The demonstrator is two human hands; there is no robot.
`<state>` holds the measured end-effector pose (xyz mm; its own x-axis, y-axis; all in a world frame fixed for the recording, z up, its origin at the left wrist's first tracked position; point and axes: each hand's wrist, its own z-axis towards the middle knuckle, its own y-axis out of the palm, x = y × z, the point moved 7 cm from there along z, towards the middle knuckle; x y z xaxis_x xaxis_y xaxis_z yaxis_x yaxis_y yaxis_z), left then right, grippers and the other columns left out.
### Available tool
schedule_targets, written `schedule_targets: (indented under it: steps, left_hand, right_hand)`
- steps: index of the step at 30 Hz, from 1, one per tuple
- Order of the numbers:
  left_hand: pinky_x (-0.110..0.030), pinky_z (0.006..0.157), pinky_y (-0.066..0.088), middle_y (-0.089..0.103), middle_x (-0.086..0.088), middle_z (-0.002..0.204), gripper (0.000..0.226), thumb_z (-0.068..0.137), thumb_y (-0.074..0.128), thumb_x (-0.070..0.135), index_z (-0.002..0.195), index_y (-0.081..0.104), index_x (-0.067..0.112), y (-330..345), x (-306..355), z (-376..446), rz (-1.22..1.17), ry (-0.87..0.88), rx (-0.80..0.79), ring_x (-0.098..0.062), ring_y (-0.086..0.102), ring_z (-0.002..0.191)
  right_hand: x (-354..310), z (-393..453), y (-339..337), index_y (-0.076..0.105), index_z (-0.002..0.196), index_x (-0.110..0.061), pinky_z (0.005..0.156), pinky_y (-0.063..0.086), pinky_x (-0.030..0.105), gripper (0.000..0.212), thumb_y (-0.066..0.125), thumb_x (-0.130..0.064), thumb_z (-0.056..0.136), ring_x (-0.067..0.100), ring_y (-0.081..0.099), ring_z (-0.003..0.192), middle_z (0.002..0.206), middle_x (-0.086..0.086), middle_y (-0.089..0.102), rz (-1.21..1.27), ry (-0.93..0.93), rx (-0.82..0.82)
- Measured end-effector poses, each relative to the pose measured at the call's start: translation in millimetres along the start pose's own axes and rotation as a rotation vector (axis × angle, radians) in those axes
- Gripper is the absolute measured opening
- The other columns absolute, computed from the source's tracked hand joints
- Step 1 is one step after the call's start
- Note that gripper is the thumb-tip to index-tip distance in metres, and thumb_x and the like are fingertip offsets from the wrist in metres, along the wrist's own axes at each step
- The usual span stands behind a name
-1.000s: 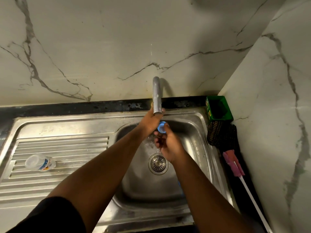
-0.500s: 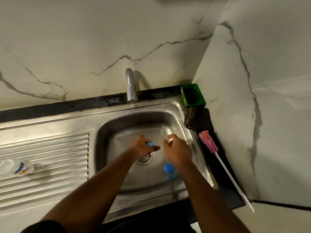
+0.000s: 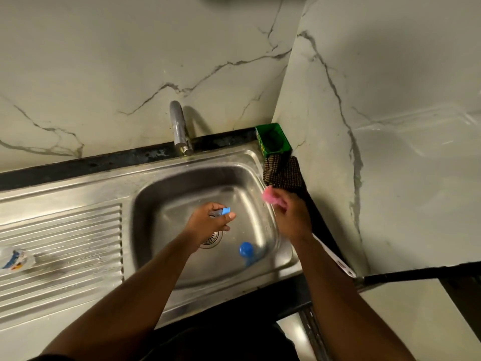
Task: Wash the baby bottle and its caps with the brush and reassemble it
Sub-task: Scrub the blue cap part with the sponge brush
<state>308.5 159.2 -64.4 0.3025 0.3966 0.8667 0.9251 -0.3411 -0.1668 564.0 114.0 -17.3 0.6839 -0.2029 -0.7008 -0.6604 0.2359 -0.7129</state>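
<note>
My left hand [image 3: 212, 220] hovers over the sink basin [image 3: 182, 261] and pinches a small blue cap part [image 3: 226, 210]. At the basin's right rim my right hand [image 3: 292, 217] grips the brush just behind its pink sponge head [image 3: 269, 195]; the white handle [image 3: 335, 259] runs back along the dark counter. A second blue cap [image 3: 246, 250] lies on the basin floor, near the front right. The clear baby bottle [image 3: 14, 259] with a coloured print lies on its side on the ribbed drainboard at far left.
The steel tap [image 3: 179, 128] rises behind the basin, with no water visible. A green box [image 3: 272, 139] and a dark checked cloth [image 3: 283, 173] sit in the corner by the right wall. The drain [image 3: 211, 241] lies under my left hand.
My hands came down from under the tap into the basin. My right hand then moved right and took hold of the brush, which has shifted toward the basin. The view swung right.
</note>
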Motion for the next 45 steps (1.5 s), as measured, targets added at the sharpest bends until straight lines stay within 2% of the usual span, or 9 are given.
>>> schedule_targets:
  steps: [3, 6, 13, 17, 24, 29, 34, 40, 45]
  left_hand:
    - [-0.030, 0.072, 0.061, 0.078, -0.013, 0.097, 0.029, 0.085, 0.084, 0.017, 0.109, 0.070, 0.008, -7.8, 15.9, -21.0, -0.163, 0.091, 0.041, -0.021, 0.078, 0.076]
    - [-0.025, 0.074, 0.061, 0.080, -0.006, 0.097, 0.026, 0.087, 0.081, 0.014, 0.111, 0.073, 0.010, -24.8, 24.7, -41.1, -0.256, 0.186, 0.071, -0.017, 0.077, 0.085]
    - [-0.044, 0.099, 0.057, 0.077, -0.006, 0.115, 0.043, 0.083, 0.084, 0.019, 0.124, 0.073, 0.017, -59.9, 5.0, -67.2, -0.159, 0.253, -0.007, -0.028, 0.072, 0.110]
    - [-0.041, 0.096, 0.059, 0.078, -0.007, 0.111, 0.045, 0.081, 0.086, 0.013, 0.125, 0.073, 0.014, -64.3, 8.4, -75.5, -0.151, 0.292, -0.007, -0.032, 0.073, 0.108]
    - [-0.025, 0.088, 0.059, 0.078, -0.002, 0.113, 0.049, 0.080, 0.086, 0.010, 0.127, 0.072, 0.014, -79.5, 6.4, -76.9, -0.027, 0.337, 0.049, -0.016, 0.075, 0.103]
    - [-0.016, 0.082, 0.055, 0.080, 0.010, 0.096, 0.045, 0.079, 0.084, 0.000, 0.119, 0.072, 0.017, -101.7, 8.5, -86.1, -0.070, 0.338, 0.104, -0.004, 0.075, 0.093]
    - [-0.019, 0.085, 0.056, 0.080, 0.008, 0.103, 0.042, 0.082, 0.083, 0.005, 0.122, 0.073, 0.010, -122.4, 7.7, -96.6, -0.073, 0.394, 0.154, -0.008, 0.075, 0.097]
    - [-0.021, 0.087, 0.057, 0.075, 0.005, 0.113, 0.046, 0.081, 0.085, 0.006, 0.124, 0.072, 0.014, -119.7, 25.6, -96.9, -0.021, 0.426, 0.047, -0.010, 0.074, 0.102]
    - [-0.019, 0.084, 0.057, 0.077, 0.002, 0.110, 0.045, 0.079, 0.087, 0.006, 0.121, 0.073, 0.011, -116.8, 27.3, -87.0, 0.022, 0.428, 0.013, -0.013, 0.075, 0.098]
  right_hand:
    - [-59.0, -18.5, 37.4, 0.068, 0.136, -0.021, 0.098, 0.050, 0.022, 0.041, 0.067, -0.018, 0.095, 0.013, 0.064, 0.106, 0.121, 0.003, 0.066, 0.133, -0.229, -0.289]
    - [-85.3, -30.9, 59.9, 0.069, 0.135, -0.018, 0.093, 0.049, 0.018, 0.037, 0.068, -0.018, 0.098, 0.015, 0.063, 0.101, 0.113, 0.003, 0.057, 0.167, -0.245, -0.348]
    - [-120.3, -42.9, 68.7, 0.076, 0.123, -0.027, 0.081, 0.050, 0.026, 0.032, 0.072, -0.031, 0.092, 0.013, 0.061, 0.092, 0.103, -0.005, 0.059, 0.059, -0.434, -0.437]
    - [-129.8, -35.6, 67.3, 0.079, 0.110, -0.028, 0.080, 0.056, 0.036, 0.025, 0.078, -0.038, 0.087, 0.009, 0.066, 0.089, 0.098, -0.012, 0.065, 0.094, -0.314, -0.352]
    - [-146.9, -46.7, 80.4, 0.075, 0.084, -0.025, 0.067, 0.050, 0.029, 0.006, 0.079, -0.026, 0.081, 0.009, 0.060, 0.080, 0.086, -0.013, 0.064, 0.006, -0.326, -0.225]
    - [-161.4, -45.7, 91.7, 0.082, 0.102, -0.017, 0.078, 0.053, 0.023, 0.019, 0.081, -0.020, 0.083, 0.008, 0.066, 0.088, 0.095, -0.009, 0.069, 0.144, -0.391, -0.354]
    - [-175.0, -48.2, 99.2, 0.076, 0.118, -0.017, 0.088, 0.057, 0.024, 0.034, 0.081, -0.011, 0.085, 0.009, 0.072, 0.099, 0.109, -0.005, 0.075, 0.250, -0.380, -0.517]
    - [-170.1, -52.0, 97.8, 0.076, 0.118, -0.020, 0.070, 0.057, 0.018, 0.024, 0.075, -0.021, 0.095, 0.006, 0.072, 0.083, 0.096, -0.014, 0.075, 0.235, -0.243, -0.427]
    - [-172.5, -51.3, 78.3, 0.077, 0.101, -0.021, 0.075, 0.054, 0.026, 0.013, 0.079, -0.021, 0.088, 0.006, 0.065, 0.086, 0.095, -0.015, 0.068, 0.086, -0.423, -0.335]
